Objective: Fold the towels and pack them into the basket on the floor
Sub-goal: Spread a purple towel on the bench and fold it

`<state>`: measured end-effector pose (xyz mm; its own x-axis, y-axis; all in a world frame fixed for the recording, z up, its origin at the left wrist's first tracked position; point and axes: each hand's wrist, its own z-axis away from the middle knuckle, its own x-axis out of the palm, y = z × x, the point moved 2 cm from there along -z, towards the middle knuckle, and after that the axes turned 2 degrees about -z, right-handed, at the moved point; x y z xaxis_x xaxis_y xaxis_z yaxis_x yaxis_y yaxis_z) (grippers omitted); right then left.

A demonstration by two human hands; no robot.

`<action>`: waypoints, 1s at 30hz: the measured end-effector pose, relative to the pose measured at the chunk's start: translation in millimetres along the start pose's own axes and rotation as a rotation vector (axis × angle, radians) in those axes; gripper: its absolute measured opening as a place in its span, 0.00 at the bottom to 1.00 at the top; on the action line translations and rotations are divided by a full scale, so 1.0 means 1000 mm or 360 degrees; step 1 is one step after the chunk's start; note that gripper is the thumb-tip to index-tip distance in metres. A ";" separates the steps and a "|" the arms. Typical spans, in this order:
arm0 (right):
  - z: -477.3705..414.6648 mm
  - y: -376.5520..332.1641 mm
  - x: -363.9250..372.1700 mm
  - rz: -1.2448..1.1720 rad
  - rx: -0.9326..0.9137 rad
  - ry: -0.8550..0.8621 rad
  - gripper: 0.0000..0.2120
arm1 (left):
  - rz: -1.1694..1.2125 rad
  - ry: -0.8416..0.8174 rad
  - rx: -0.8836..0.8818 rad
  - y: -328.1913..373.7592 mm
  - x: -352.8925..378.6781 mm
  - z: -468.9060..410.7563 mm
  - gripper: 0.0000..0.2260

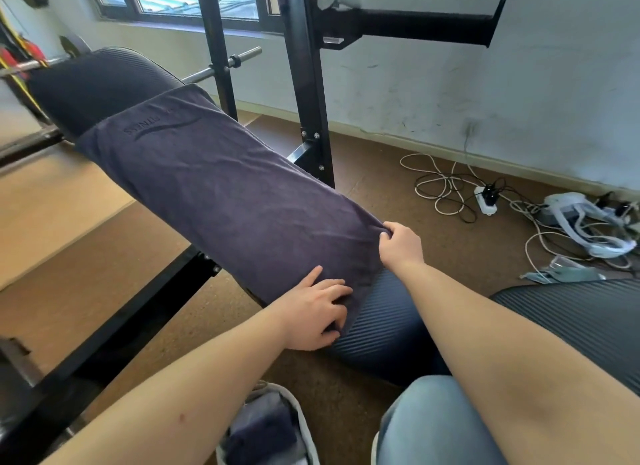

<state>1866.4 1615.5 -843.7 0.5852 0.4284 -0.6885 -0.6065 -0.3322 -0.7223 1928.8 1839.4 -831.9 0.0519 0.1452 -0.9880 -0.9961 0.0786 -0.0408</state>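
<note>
A dark purple towel (pixel 221 191) lies spread lengthwise along a padded weight bench (pixel 100 84), its embossed logo at the far end. My left hand (pixel 311 315) grips the towel's near left corner with curled fingers. My right hand (pixel 398 245) pinches the near right corner at the bench's edge. On the floor below my arms stands a white-rimmed basket (pixel 304 426) with a folded dark towel (pixel 263 430) inside.
A black rack upright (pixel 308 94) rises just behind the bench, with a barbell (pixel 221 66) across it. White and black cables, a power strip (pixel 486 201) and a headset (pixel 585 222) lie on the brown floor at right. My knee (pixel 436 426) is beside the basket.
</note>
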 end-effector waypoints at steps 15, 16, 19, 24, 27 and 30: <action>-0.004 -0.102 -0.008 -0.1043 0.0116 -0.0381 0.19 | 0.1300 0.0925 -0.1326 -0.045 -0.063 0.028 0.01; -0.004 -0.113 -0.009 -0.1054 0.0079 -0.0397 0.22 | 0.1412 0.0980 -0.1406 -0.051 -0.068 0.033 0.01; -0.005 -0.140 -0.010 -0.1075 -0.0022 -0.0481 0.28 | 0.1696 0.1100 -0.1573 -0.069 -0.079 0.048 0.03; -0.007 -0.181 -0.005 -0.1012 -0.0058 -0.0531 0.21 | 0.1893 0.1369 -0.1760 -0.102 -0.093 0.073 0.05; -0.007 -0.199 0.000 -0.0869 -0.0169 -0.0560 0.22 | 0.1896 0.1508 -0.1826 -0.123 -0.096 0.087 0.04; -0.014 -0.213 0.003 -0.0435 -0.0419 -0.0392 0.21 | 0.1929 0.1589 -0.1823 -0.147 -0.095 0.097 0.02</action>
<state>2005.2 1675.6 -693.4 0.5399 0.7068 -0.4571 -0.2716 -0.3677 -0.8894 2077.5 1910.0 -717.1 -0.2317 -0.9371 -0.2609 -0.0553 -0.2551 0.9653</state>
